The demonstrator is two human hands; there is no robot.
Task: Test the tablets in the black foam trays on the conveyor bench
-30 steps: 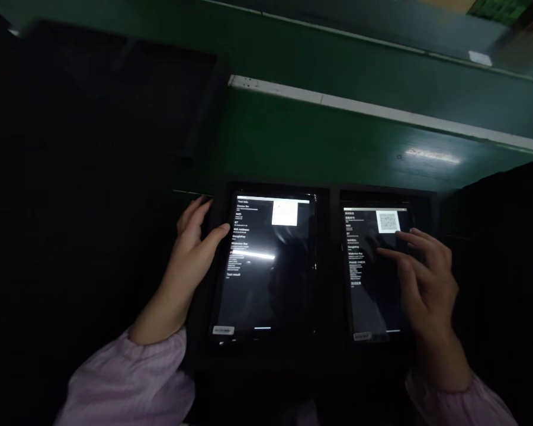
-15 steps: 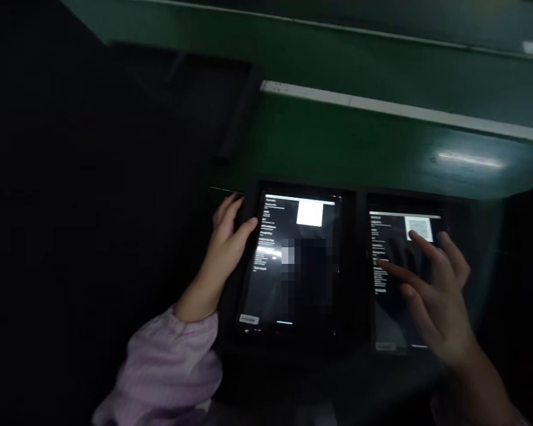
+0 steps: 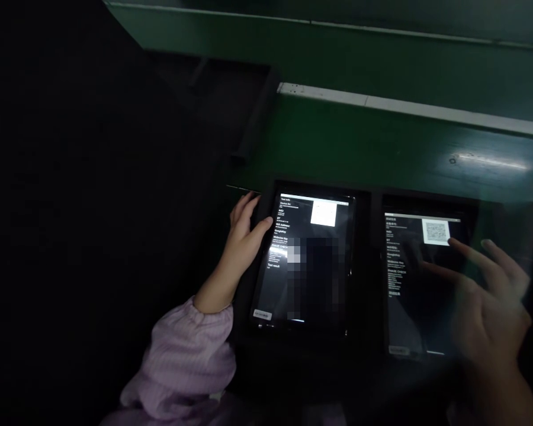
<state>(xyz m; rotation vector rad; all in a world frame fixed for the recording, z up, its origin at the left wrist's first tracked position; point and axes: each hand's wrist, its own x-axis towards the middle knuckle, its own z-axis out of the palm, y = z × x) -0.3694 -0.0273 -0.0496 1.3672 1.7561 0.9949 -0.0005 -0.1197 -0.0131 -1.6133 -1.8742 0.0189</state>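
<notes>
Two lit tablets lie side by side in a black tray [image 3: 375,266]. On the left tablet [image 3: 278,296] a dark screen shows lines of white text, a white square at the top and a small label at the lower left corner. The right tablet [image 3: 408,319] has similar text and a QR code. My left hand [image 3: 246,239] grips the tray's left edge, thumb on top and fingers along the outer side. Over the right part of the right tablet is my right hand [image 3: 493,296], fingers spread and holding nothing; whether a fingertip touches the glass I cannot tell.
A green work surface [image 3: 328,142] lies beyond the tray, crossed by a pale strip [image 3: 408,106]. Another dark tray [image 3: 260,112] stands at the upper left. Deep shadow hides the left side.
My right hand has moved right across the right tablet, uncovering its QR code and more text. My left hand keeps its grip on the tray edge. The whole view has shifted slightly.
</notes>
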